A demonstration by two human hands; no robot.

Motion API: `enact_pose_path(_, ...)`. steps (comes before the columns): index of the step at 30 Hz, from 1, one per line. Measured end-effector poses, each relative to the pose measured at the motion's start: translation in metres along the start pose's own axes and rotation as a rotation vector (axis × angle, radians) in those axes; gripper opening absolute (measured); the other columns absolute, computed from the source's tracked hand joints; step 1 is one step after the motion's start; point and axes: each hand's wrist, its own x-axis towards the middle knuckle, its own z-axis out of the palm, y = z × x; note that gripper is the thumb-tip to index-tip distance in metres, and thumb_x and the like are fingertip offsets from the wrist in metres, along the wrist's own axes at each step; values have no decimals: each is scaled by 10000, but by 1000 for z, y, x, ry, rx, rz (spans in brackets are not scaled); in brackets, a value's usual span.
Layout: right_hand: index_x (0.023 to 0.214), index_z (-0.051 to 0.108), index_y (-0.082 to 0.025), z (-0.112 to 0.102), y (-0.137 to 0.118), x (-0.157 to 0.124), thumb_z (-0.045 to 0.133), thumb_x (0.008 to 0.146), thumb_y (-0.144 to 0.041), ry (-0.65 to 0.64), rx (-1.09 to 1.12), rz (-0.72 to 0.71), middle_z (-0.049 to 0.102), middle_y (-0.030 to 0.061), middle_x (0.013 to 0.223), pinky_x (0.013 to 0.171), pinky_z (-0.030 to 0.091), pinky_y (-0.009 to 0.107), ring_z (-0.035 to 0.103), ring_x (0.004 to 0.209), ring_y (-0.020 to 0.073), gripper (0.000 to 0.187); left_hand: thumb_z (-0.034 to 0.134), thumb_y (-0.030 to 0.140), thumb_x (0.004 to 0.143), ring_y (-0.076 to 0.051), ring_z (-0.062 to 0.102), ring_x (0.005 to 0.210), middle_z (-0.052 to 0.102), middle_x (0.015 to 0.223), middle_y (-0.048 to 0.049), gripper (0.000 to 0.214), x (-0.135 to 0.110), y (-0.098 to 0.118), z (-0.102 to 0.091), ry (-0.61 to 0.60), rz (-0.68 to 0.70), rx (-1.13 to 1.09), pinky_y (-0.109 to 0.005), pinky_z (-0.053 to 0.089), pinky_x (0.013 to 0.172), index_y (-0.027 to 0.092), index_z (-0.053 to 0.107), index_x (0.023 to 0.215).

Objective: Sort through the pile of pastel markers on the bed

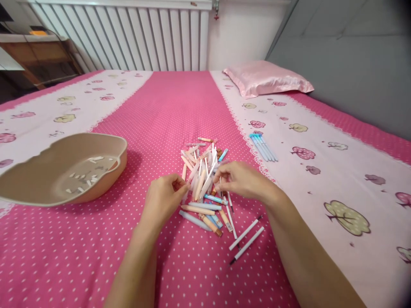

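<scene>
A loose pile of pens (204,179), white, peach and light blue, lies on the pink dotted bedsheet (167,115) in front of me. My left hand (163,199) hovers at the pile's left edge, fingers pinched together on a pale pen. My right hand (240,179) is over the pile's right side, fingers curled and pinching at a thin pen there. Two white pens with dark tips (247,239) lie apart below my right wrist.
A beige plastic basin (45,179) with several small white pieces inside sits at the left. A neat group of light-blue pens (263,147) lies on the pale strip to the right. A pink pillow (266,77), grey headboard and white radiator stand beyond.
</scene>
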Motion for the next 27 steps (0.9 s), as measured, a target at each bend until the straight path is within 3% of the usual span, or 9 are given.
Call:
enact_pose_path(3,728,689,-220,5,-8,-2,668,630,-187,-130,-92,-2,610,-29,620,496,302,212,508,545,89,105,517,319,663,-141,533,531,622,566,-6,167,0,-1,3,-6,-2,16,-239,322,496,185,613,635)
enact_pose_path(8,665,687,-238,14,-13,-1,634,618,-155,-140,-306,62,571,-31,532,468,243,237,442,482,92,109,531,324,657,-136,537,537,629,577,2,170,0,-1,6,-25,-16,-25,-235,335,501,184,628,655)
enact_pose_path(13,615,652,-215,11,-19,-5,599,664,-194,-95,-243,31,572,-29,547,460,248,237,458,484,85,76,524,316,657,-142,541,555,630,591,-7,170,0,-1,7,-31,-22,-13,-231,333,503,180,626,655)
enact_pose_path(20,603,640,-235,13,-29,-12,682,580,-178,-193,-286,8,577,-40,553,451,232,232,477,517,98,74,507,310,669,-142,524,553,627,601,-21,183,1,-4,7,-19,-35,31,-229,332,513,176,632,672)
enact_pose_path(27,658,625,-228,11,-24,-13,603,628,-123,-226,-290,-17,607,-30,615,475,256,227,485,541,104,112,526,335,692,-131,506,536,613,588,-18,195,0,-6,7,6,-12,-20,-226,324,506,168,620,655)
